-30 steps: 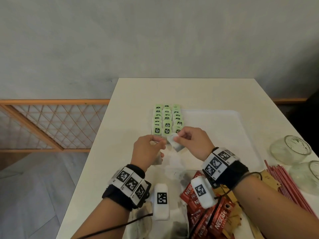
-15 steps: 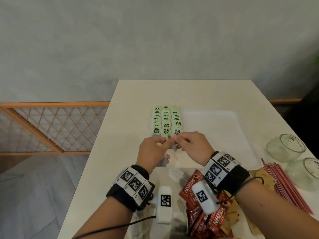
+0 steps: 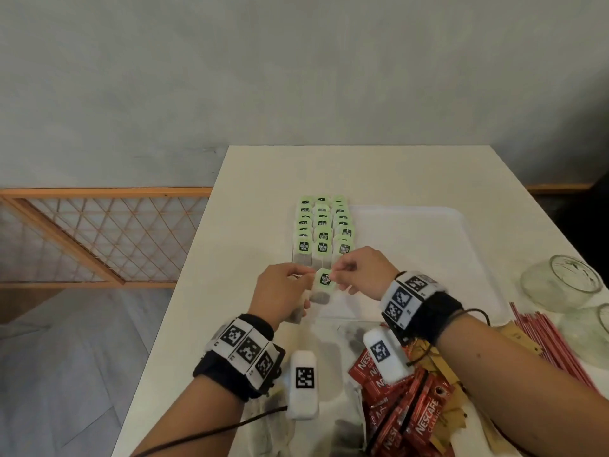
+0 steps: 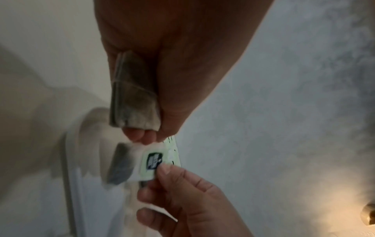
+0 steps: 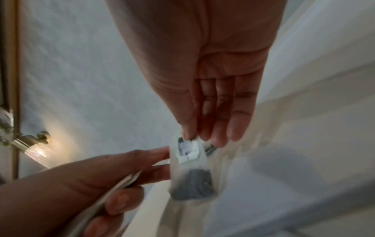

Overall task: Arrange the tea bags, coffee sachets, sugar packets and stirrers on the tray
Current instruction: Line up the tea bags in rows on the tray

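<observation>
The tea bag (image 3: 322, 288) pinched at the right hand's (image 3: 361, 272) fingertips is thin, translucent, matt filter paper with dark leaf showing through, and its pale green tag (image 3: 324, 279) looks like smooth printed paper. Beyond the fingers the tray (image 3: 425, 245) is white, smooth plastic with a faint sheen, on a matt cream table (image 3: 250, 179). Behind the wrists the coffee sachets (image 3: 408, 413) are glossy red foil, the stirrers (image 3: 553, 347) smooth red plastic, and the jars (image 3: 560, 285) clear glass.

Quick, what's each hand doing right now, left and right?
Left hand: closed on a stack of tea bags in its palm, fingertips also touching the single tea bag.
Right hand: pinching that single tea bag by its green tag.
</observation>
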